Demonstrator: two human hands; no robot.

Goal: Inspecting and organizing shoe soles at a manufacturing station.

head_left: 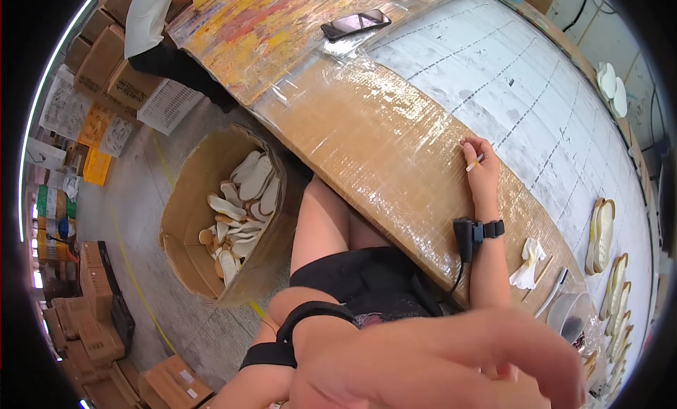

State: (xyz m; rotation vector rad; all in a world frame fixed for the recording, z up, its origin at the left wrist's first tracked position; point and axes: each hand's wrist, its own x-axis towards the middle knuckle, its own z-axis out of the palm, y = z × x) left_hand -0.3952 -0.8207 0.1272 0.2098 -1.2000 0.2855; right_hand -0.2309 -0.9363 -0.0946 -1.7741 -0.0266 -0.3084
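Observation:
My right hand (483,173) rests on the brown, plastic-covered tabletop (352,134), its fingers bent around a short thin white-and-orange stick (474,163). A black strapped device (471,236) sits on that wrist. Close to the camera, my left hand (437,359) stretches across the lower edge, large and blurred. Its fingers curl down at the right, and whatever they may hold is hidden. Black straps (317,314) circle its wrist. Beside my right forearm lie a crumpled white tissue (527,264), a thin wooden stick (544,272) and a slim white-handled brush (553,292), near a clear cup (570,317).
On the left floor, an open cardboard box (190,229) holds many pale shoe soles (247,183). More soles (600,233) line the white surface (522,99) at right. A phone (356,25) lies at the far side. Another person (149,28) is at upper left, near stacked cartons (99,60).

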